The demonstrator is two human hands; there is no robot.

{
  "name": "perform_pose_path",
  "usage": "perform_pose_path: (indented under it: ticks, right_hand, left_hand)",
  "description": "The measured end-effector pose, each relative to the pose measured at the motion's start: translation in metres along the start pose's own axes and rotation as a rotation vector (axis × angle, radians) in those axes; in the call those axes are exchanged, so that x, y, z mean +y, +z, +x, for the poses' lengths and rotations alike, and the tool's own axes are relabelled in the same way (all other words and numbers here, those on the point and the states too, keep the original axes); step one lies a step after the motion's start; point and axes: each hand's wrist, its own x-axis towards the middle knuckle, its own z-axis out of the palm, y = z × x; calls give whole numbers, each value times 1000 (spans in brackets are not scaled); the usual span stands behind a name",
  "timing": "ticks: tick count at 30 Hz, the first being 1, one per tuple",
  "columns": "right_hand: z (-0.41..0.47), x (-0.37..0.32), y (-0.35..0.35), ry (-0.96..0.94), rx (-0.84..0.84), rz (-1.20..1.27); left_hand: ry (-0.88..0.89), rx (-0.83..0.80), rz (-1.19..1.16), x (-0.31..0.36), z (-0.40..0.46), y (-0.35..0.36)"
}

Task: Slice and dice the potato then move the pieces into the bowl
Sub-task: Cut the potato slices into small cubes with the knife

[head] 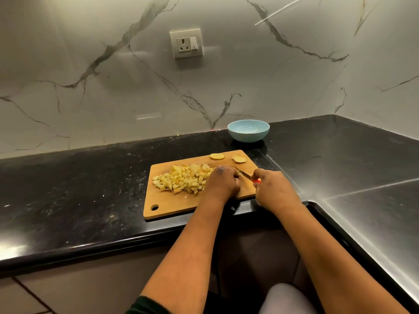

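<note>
Resting on a rectangular wooden cutting board (181, 207): heap of pale yellow diced potato cubes (183, 180) at centre, two round potato slices (217, 156) at far edge; left hand (223, 182) curled over hidden potato, right hand (273, 189) clasping orange-handled knife (246, 175); round pale blue bowl (248, 130) beyond on black stone counter (79, 177)

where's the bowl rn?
In the head view the light blue bowl sits on the black counter against the marble wall, just beyond the far right corner of the cutting board. It looks empty.
</note>
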Motion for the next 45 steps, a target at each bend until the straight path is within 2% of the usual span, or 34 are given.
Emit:
perform_pose_path:
  ticks: [5, 8, 12, 16, 24, 31, 33, 38, 40, 45]
  right_hand:
    - [16, -19, -43, 8, -144, -207]
    - [14, -16, -63, 14, -190, -238]
    - [4, -6, -58, -17, -149, -77]
    - [-3, 1, -25, 10, -36, 118]
    - [0, -6, -10, 11, -99, -2]
    - [0, -13, -50, 14, -189, -191]
    - [-7, -6, -56, 16, -188, -157]
    - [-11, 0, -33, 21, -29, 134]
    - [-9, 0, -19, 5, -23, 150]
    - [-2, -2, -4, 6, -49, 102]
  left_hand:
    - [2, -1, -10, 0, -1, -1]
    - [9, 4, -5, 1, -3, -2]
    - [30, 40, 20, 2, -6, -3]
    - [-5, 49, 30, 4, -5, -5]
    - [-18, 58, -3, -1, -1, -3]
    - [-39, 70, -91, -1, -2, -6]
    - [-67, 94, -151, -2, -2, -7]
    - [-126, 200, -248, -3, -4, -7]
    - [-135, 221, -248, -4, -4, -7]
    - [-141, 150, -160, -5, -1, -2]
